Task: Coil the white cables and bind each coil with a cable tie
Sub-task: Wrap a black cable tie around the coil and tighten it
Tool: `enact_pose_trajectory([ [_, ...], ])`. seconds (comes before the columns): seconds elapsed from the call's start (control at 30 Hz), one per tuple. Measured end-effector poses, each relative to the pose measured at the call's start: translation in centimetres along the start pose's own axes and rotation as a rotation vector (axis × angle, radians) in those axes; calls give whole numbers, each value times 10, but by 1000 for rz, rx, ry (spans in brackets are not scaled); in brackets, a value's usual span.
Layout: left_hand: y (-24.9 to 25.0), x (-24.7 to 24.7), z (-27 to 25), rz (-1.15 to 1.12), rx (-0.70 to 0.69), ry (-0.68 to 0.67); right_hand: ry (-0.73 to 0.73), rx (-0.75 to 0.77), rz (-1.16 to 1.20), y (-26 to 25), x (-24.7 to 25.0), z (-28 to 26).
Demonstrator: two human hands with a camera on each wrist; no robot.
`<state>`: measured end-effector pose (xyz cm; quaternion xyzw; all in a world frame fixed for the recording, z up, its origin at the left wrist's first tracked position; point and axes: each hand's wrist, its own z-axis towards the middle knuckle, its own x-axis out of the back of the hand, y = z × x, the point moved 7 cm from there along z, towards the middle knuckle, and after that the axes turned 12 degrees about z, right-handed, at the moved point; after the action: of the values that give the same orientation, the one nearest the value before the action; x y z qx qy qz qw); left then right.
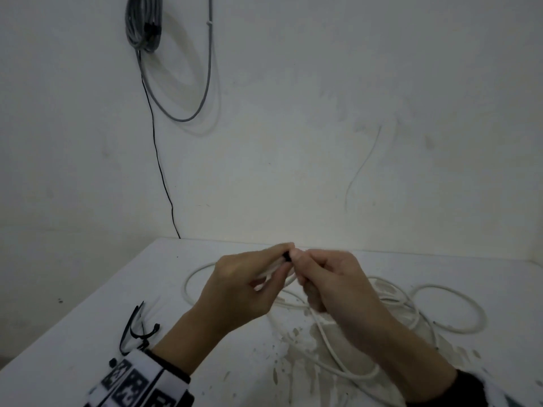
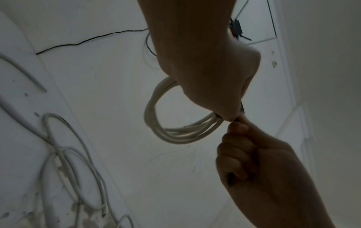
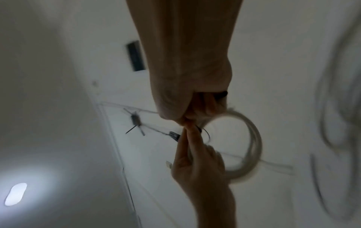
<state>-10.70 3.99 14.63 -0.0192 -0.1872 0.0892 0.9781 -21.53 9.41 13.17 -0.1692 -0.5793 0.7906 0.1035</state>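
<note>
Above the white table [image 1: 88, 304] my two hands meet fingertip to fingertip. My left hand [image 1: 279, 259] grips a small coil of white cable [image 2: 166, 123], which hangs as a ring below its fingers. A black cable tie [image 1: 286, 257] sits on the coil where the hands meet. My right hand [image 1: 299, 267] pinches that tie between thumb and forefinger. In the right wrist view the tie's thin tail [image 3: 206, 132] curves out beside the coil [image 3: 252, 146]. The tie's head is mostly hidden by fingers.
Loose white cables [image 1: 411, 306] sprawl in loops on the table under and right of my hands. Spare black cable ties [image 1: 135, 327] lie at the front left. On the wall hang a grey cable bundle [image 1: 144, 22] and a thin black wire [image 1: 160, 171].
</note>
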Motion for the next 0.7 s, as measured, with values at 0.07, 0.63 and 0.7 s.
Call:
enact_pose_trajectory([
  [0.07,-17,4,2,-128,267,20,-9,61,-121,-12,6,6],
  [0.63,-53,-18,-33,-939,1154,80,-109,-84,10,31,6,16],
  [0.7,-53,-19,-32,-896,1121,49,-134,-180,242,36,4,17],
])
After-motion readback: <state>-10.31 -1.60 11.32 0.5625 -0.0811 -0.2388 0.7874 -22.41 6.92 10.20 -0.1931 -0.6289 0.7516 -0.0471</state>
